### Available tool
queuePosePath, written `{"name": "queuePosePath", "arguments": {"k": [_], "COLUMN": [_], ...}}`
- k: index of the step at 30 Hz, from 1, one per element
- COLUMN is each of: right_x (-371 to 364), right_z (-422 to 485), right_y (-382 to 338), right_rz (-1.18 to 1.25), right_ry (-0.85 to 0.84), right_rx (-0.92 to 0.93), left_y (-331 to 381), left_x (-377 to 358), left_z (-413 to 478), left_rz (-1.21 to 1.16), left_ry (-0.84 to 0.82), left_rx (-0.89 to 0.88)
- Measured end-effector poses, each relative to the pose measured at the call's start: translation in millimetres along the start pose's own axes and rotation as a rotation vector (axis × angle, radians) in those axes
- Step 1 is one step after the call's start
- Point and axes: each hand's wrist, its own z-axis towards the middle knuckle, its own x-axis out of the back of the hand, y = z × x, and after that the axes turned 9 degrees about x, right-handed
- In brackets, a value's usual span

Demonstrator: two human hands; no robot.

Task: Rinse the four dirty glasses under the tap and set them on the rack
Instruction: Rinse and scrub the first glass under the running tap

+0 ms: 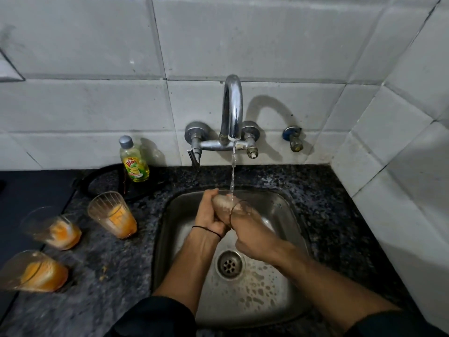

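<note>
The clear drinking glass point(237, 207) lies sideways under water from the shiny silver tap point(232, 110), over the steel sink point(279, 300), left hand point(210, 215) wrapped round it, right hand point(247, 237) holding its rim, fingers inside.

The glass point(240, 209) gripped by the left hand point(211, 215) is clear and wet-shiny. Above that hand the tap point(232, 105) is glossy chromed metal; beneath it the sink point(291, 227) is dull brushed steel, wet. Left of it, the counter point(116, 276) is speckled polished stone, three ribbed glasses point(113, 215) point(56, 227) point(36, 271) are clear under orange smears, and the bottle point(134, 164) is see-through plastic, grey-capped
</note>
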Motion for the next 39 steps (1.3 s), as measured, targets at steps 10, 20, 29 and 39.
{"name": "queuePosePath", "arguments": {"k": [10, 20, 29, 39], "right_x": [-0.4, 37.0, 10.4, -3.0], "right_z": [-4.9, -14.2, 7.6, 5.1], "right_y": [-20.7, 0.6, -23.2, -12.7], "right_rz": [1.15, -0.122, 0.896, 0.532], "right_ry": [0.104, -0.024, 0.252, 0.234], "right_rx": [-0.143, 0.072, -0.16, -0.029], "left_y": [-4.4, -0.8, -4.3, -9.5], "left_x": [12.7, 3.4, 8.6, 12.0], "left_z": [-2.6, -16.7, -4.8, -5.0], "left_rz": [0.074, 0.253, -0.023, 0.068], "left_ry": [-0.106, -0.05, -0.105, -0.125], "left_rx": [-0.08, 0.051, -0.186, -0.149]}}
